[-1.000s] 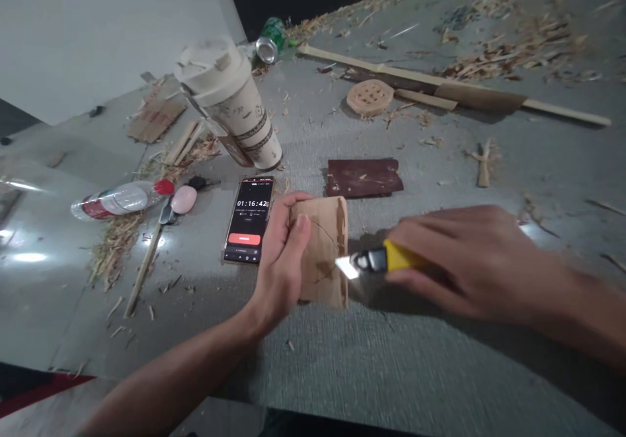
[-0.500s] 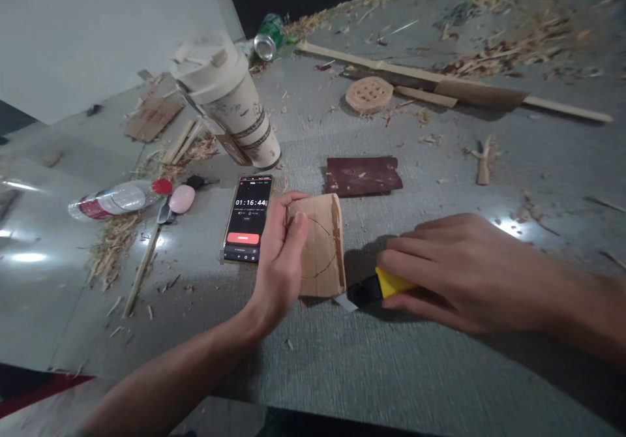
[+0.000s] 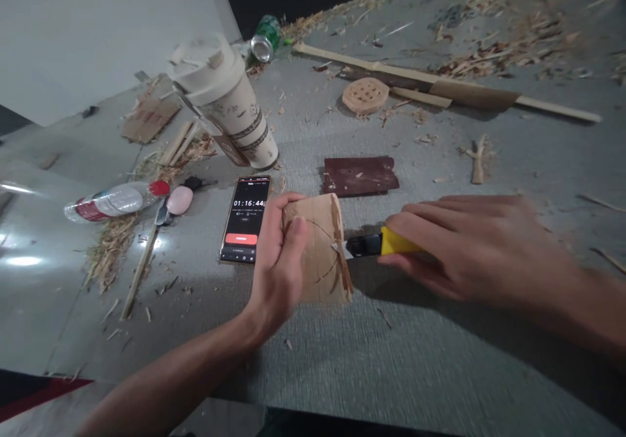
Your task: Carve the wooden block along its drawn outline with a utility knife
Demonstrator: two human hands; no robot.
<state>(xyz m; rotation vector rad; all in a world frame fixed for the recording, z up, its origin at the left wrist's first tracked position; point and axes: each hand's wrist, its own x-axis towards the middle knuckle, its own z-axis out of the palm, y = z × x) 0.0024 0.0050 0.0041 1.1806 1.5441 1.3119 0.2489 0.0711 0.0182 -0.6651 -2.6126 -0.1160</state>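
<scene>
My left hand (image 3: 278,261) grips the left side of a flat wooden piece (image 3: 323,254) with a curved line drawn on it, holding it down on the grey mat (image 3: 372,359). My right hand (image 3: 469,248) is closed around a yellow utility knife (image 3: 379,244). The knife's blade tip touches the right edge of the wooden piece. A strip along that right edge is partly split off.
A phone (image 3: 244,218) showing a timer lies left of the wood. A tilted paper cup (image 3: 229,101), a plastic bottle (image 3: 110,201), a dark sandpaper sheet (image 3: 360,175), a carved round wooden disc (image 3: 365,95), a green can (image 3: 263,38), long wooden sticks (image 3: 440,85) and shavings lie around.
The knife went from the wood's right edge down to its lower corner, then came back up to the middle of that edge. The left hand stayed on the wood.
</scene>
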